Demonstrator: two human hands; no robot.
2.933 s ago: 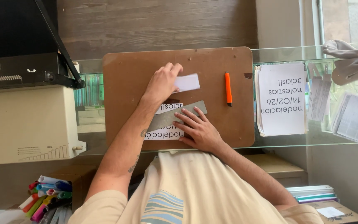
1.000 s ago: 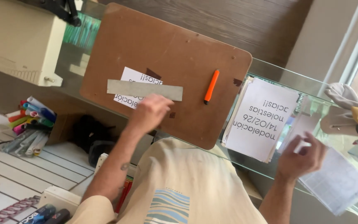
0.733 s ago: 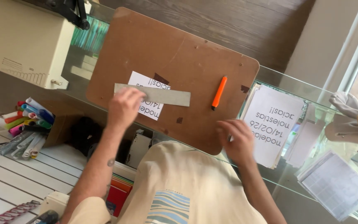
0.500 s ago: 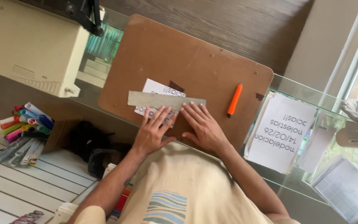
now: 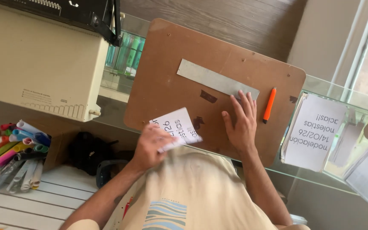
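From the head view, one brown hardboard panel (image 5: 171,72) with rounded corners lies tilted across the glass tabletop (image 5: 324,87) in the centre of the frame; its surface is matt, dotted with small marks and two dark patches. One flat grey metal ruler (image 5: 216,79), long and thin, rests diagonally on the upper part of the board; the right hand (image 5: 240,123) lies spread and flat on the board, fingertips touching the ruler's right end, grasping nothing. The left hand (image 5: 150,145), at the board's lower edge, pinches one small white printed slip of paper (image 5: 178,126), lifted and partly hanging over the edge; the hand is blurred. One orange utility knife (image 5: 269,104), slim and plastic, lies on the board just right of the ruler. One stack of white printed sheets (image 5: 316,132) sits on the glass at the right; further loose papers lie beyond it. One cream, boxy binding machine (image 5: 39,64) fills the upper left; a bundle of coloured markers (image 5: 18,138) sits at lower left.
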